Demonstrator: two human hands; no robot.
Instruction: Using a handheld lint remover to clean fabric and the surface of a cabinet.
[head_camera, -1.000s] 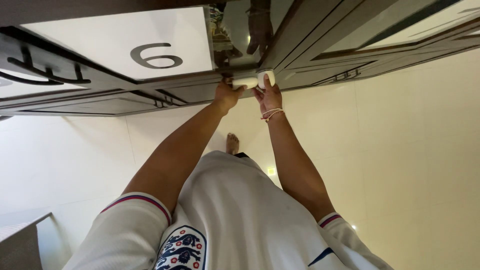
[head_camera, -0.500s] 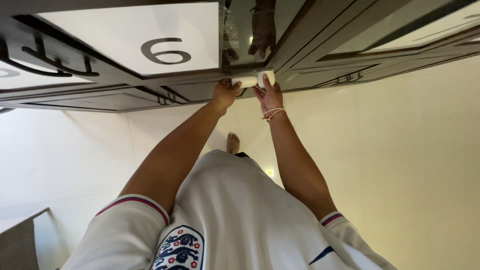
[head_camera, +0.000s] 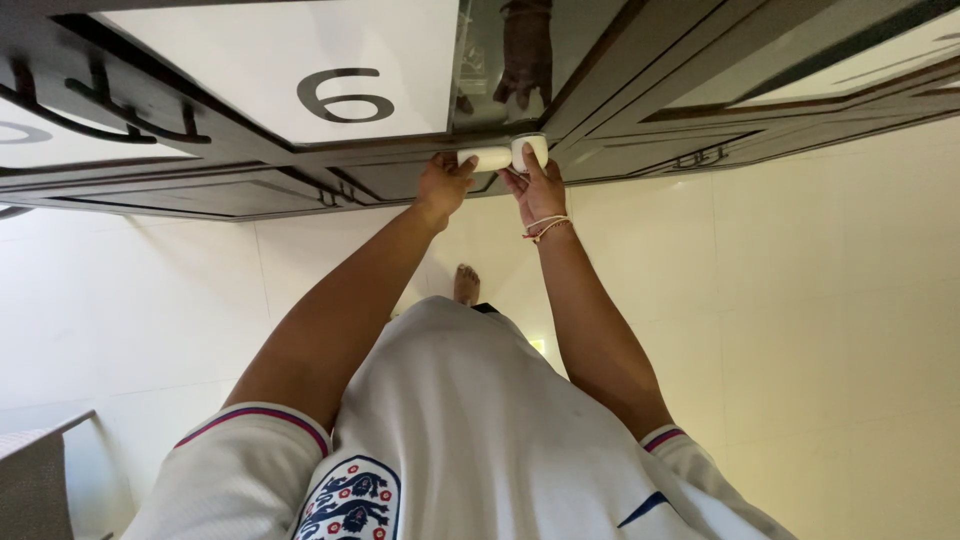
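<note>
My left hand (head_camera: 443, 186) reaches up to the lower edge of a dark wooden cabinet (head_camera: 620, 110) and grips a small white cup (head_camera: 487, 158) lying on its side. My right hand (head_camera: 536, 192), with a thread band on the wrist, holds a second white cup (head_camera: 530, 150) right beside it. The two cups touch or nearly touch. Both sit at the bottom of a glass door pane (head_camera: 500, 60), which reflects a hand.
A white panel with a large dark figure (head_camera: 290, 70) fills the cabinet front on the left. Metal handles (head_camera: 700, 156) sit on lower drawers. Pale floor tiles (head_camera: 820, 300) surround me, my bare foot (head_camera: 465, 284) is below, and a grey ledge (head_camera: 40, 470) is at bottom left.
Both hands and the cups have shifted slightly upward and right along the cabinet edge. The grips have not changed.
</note>
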